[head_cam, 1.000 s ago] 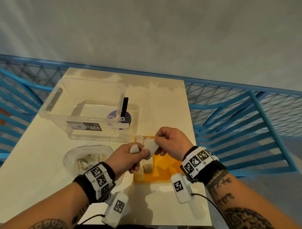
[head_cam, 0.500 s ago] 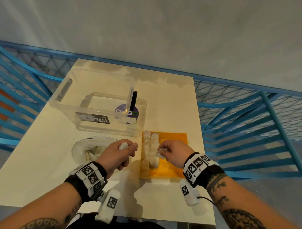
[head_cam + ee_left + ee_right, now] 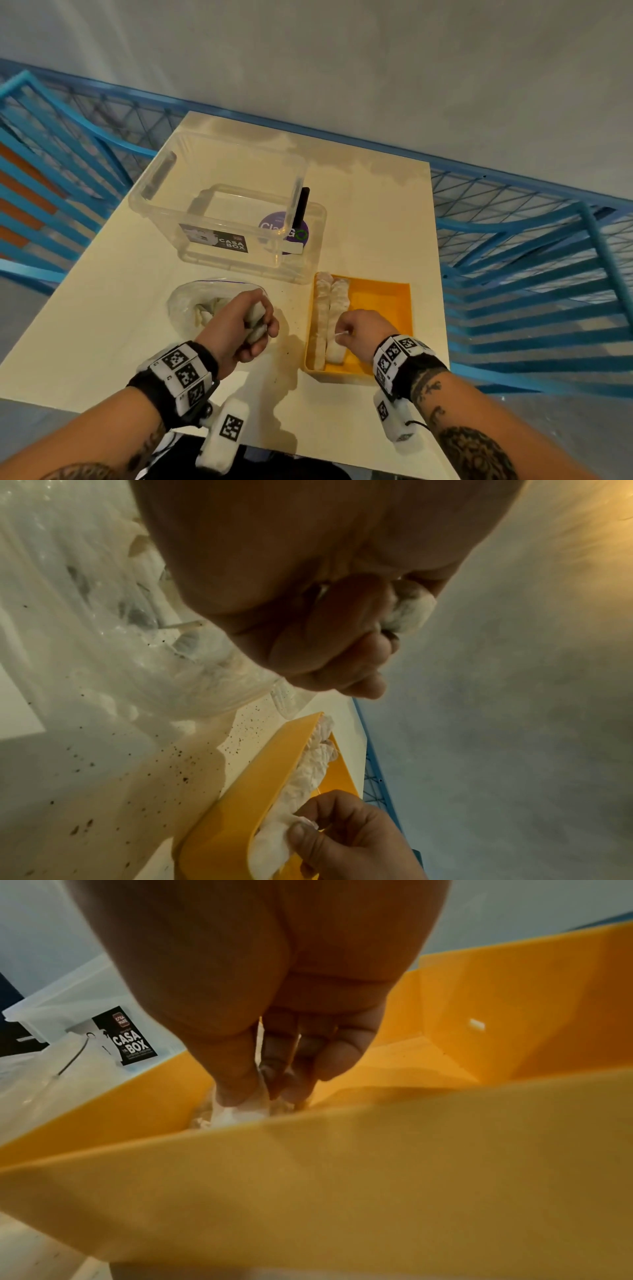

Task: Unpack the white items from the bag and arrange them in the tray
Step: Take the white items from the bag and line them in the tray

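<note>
Tray (image 3: 394, 291), one: orange, rectangular, on the table (image 3: 376, 212), holding two rows of white items (image 3: 330, 308) along its left wall; count per row cannot be told. Items soft, crinkled, pale. Right hand (image 3: 359, 330), inside the tray, pinches one white item (image 3: 274, 840) at the near end of the second row. Left hand (image 3: 239, 325), curled, grips two white pieces (image 3: 255, 320) between bag and tray. Bag (image 3: 191, 305), one: clear plastic, more white items inside. Storage box (image 3: 219, 209), one: transparent, behind.
</note>
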Demonstrator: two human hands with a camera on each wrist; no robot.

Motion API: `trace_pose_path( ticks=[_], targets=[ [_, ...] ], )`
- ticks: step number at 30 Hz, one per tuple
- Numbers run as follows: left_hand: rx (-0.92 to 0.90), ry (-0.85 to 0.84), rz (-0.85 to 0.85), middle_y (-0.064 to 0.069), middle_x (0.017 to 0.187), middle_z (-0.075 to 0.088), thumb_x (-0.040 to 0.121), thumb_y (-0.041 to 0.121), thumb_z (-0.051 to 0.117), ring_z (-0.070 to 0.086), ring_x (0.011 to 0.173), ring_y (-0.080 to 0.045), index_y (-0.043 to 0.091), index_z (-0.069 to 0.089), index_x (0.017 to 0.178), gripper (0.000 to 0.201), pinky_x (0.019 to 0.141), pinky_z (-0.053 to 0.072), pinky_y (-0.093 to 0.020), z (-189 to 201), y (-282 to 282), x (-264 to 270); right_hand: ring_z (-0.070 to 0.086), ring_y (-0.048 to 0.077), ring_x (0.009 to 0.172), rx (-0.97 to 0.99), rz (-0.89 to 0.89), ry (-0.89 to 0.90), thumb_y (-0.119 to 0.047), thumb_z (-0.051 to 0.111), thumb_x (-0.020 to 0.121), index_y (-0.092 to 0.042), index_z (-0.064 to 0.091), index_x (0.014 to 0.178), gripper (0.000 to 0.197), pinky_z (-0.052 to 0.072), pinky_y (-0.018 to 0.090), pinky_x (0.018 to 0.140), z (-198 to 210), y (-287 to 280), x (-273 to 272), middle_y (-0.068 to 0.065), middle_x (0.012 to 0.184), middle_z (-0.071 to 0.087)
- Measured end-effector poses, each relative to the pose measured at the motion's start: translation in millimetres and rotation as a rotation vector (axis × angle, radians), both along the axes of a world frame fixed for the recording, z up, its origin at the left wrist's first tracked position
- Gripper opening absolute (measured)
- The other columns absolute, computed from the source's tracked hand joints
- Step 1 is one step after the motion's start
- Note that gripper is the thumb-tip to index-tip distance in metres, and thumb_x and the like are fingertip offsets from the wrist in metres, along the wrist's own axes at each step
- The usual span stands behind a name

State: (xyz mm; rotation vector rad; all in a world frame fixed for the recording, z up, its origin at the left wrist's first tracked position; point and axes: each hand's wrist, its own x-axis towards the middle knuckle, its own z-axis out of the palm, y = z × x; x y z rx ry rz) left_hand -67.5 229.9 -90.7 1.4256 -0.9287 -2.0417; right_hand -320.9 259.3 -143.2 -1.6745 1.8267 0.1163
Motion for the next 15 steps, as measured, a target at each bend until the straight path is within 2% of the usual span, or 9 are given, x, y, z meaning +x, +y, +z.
trace_pose_path(
  ticks=[4,7,10,13,15],
  targets=[
    [0.035,0.049,0.012,-0.012,0.068,0.052,0.091,0.03,0.036,0.031,0.042,-0.017,0.016,0.047,0.069,0.029,0.04,0.019,-0.015,-2,-1,-4,0.061,0.014,0.092,-0.01,-0.01,0.001,-0.034,0.069,0.085,-0.03,0.07,0.097,0.012,0.051,0.03,0.081,0,-6,1,-0.006,0.101,0.067],
    [0.046,0.041,0.003,-0.011,0.067,0.051,0.092,0.03,0.039,0.032,0.043,-0.018,0.017,0.049,0.067,0.03,0.038,0.021,-0.016,-1,-1,-9,0.06,0.013,0.091,0.006,0.005,0.013,-0.033,0.07,0.085,-0.03,0.071,0.097,0.012,0.05,0.028,0.08,1,-10,1,-0.007,0.097,0.065],
    [0.037,-0.002,-0.037,-0.011,0.069,0.051,0.093,0.028,0.044,0.033,0.046,-0.018,0.016,0.051,0.067,0.029,0.04,0.022,-0.018,0,-1,-14,0.061,0.015,0.095,0.019,0.023,0.023,-0.032,0.07,0.086,-0.029,0.072,0.1,0.014,0.05,0.028,0.081,2,-13,2,-0.005,0.103,0.067],
    [-0.001,-0.061,-0.077,-0.009,0.07,0.052,0.096,0.02,0.049,0.035,0.047,-0.016,0.016,0.047,0.079,0.018,0.042,0.021,-0.02,1,-2,-18,0.062,0.015,0.098,0.033,-0.003,0.005,-0.032,0.072,0.084,-0.03,0.068,0.108,0.024,0.051,0.028,0.083,4,-16,2,-0.006,0.107,0.067],
    [-0.019,-0.096,-0.101,-0.005,0.067,0.052,0.097,0.019,0.055,0.037,0.047,-0.014,0.017,0.046,0.08,0.02,0.043,0.022,-0.02,3,-2,-22,0.061,0.014,0.098,0.026,-0.065,-0.033,-0.033,0.073,0.083,-0.031,0.064,0.117,0.035,0.05,0.027,0.084,7,-16,2,-0.007,0.109,0.066]
  ],
)
